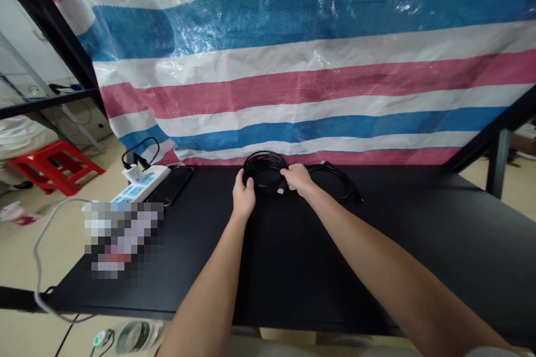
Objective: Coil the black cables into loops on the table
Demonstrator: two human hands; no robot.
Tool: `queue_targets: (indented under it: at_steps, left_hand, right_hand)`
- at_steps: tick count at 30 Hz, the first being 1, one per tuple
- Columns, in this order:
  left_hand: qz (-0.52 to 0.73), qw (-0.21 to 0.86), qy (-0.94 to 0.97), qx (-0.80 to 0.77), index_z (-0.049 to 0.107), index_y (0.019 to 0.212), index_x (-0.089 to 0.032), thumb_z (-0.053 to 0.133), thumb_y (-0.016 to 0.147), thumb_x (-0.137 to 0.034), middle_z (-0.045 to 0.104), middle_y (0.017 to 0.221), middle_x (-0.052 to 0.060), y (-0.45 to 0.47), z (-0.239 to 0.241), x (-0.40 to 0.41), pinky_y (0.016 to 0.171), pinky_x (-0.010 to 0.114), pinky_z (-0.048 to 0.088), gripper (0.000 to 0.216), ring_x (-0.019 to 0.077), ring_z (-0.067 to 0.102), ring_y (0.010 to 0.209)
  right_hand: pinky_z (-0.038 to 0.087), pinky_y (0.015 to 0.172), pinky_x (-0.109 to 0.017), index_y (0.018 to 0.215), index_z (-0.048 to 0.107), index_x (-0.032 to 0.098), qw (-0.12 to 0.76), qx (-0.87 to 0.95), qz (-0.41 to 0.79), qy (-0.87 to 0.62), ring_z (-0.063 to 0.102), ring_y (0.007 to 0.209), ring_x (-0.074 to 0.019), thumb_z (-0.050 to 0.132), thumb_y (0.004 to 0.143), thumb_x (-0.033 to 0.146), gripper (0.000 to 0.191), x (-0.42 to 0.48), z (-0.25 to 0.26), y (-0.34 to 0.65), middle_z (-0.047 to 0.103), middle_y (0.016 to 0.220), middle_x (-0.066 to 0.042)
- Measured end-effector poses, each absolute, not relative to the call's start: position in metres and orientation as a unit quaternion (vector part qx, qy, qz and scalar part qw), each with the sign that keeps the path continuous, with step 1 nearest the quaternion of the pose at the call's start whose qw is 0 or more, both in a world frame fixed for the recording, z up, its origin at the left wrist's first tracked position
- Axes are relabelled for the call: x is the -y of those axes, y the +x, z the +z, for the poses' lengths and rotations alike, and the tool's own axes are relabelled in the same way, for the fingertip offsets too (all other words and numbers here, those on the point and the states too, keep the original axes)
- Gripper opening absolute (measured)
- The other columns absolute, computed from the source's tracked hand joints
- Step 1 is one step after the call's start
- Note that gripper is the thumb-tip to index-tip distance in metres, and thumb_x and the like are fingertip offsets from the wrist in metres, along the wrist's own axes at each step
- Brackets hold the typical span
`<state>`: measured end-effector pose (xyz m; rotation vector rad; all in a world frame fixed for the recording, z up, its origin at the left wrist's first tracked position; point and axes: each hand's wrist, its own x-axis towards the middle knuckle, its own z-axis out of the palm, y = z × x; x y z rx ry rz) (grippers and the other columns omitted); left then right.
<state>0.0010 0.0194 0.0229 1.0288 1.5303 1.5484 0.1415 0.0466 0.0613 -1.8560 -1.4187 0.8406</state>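
Behind everything, a plastic tarpaulin (268, 83) in blue, white and pink stripes, above a black tabletop (318, 256) on a dark metal frame. Near the far edge of the tabletop, a coil of black cable (264, 170), lying flat and grasped from both sides: left hand (244, 196) curled against its near left edge, right hand (298, 177) closed over its right edge, fingers bent, neither hand open. Between the hands, just below the coil, a small white cable plug (280, 191). Just right of the coil, a looser loop of black cable (335, 181), whether joined to the coil or separate impossible to tell. Further left on the tabletop, a white power strip (142, 185) with a black cord (140, 150) looped above it, a black smartphone (172, 185) beside it, and a pixelated patch (123, 240) hiding whatever lies there. Off the table's left side, a red plastic stool (54, 167) on the pale floor (62, 234), and a white cable (37, 256) drooping over the edge.
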Motion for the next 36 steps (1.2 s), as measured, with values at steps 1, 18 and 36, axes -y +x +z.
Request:
queue_targets:
  at_steps: [1,18,36]
  left_hand:
    - [0.568,0.328,0.435,-0.616,0.057,0.121,-0.016,0.056,0.079,-0.015,0.061,0.128,0.013,0.001,0.022,-0.019,0.107,0.036,0.038,0.042,0.0228,0.053,0.123]
    - [0.319,0.12,0.624,-0.703,0.056,0.123,-0.009,0.062,0.078,-0.036,0.038,0.145,0.026,0.003,0.024,-0.003,0.111,0.051,0.029,0.052,0.0371,0.033,0.137]
    - [0.269,0.133,0.704,-0.644,0.058,0.123,-0.016,0.052,0.086,-0.03,0.037,0.148,0.021,0.0,0.014,-0.005,0.111,0.056,0.024,0.041,0.0357,0.028,0.14]
  right_hand:
    - [0.038,0.04,-0.022,0.051,0.045,0.021,0.314,0.541,0.315,-0.714,0.045,0.032,-0.0103,0.055,0.077,0.015,0.028,-0.048,0.06,0.142,0.042,0.039,0.005]
    - [0.034,0.107,-0.042,0.126,0.057,0.013,0.102,0.798,0.023,-0.593,0.044,0.13,-0.0278,0.041,0.09,0.037,0.046,-0.034,0.042,0.146,0.049,0.141,-0.015]
    - [0.029,0.111,-0.043,0.127,0.058,0.015,0.133,0.808,0.07,-0.57,0.038,0.135,-0.0268,0.042,0.091,0.042,0.048,-0.034,0.031,0.166,0.046,0.144,-0.013]
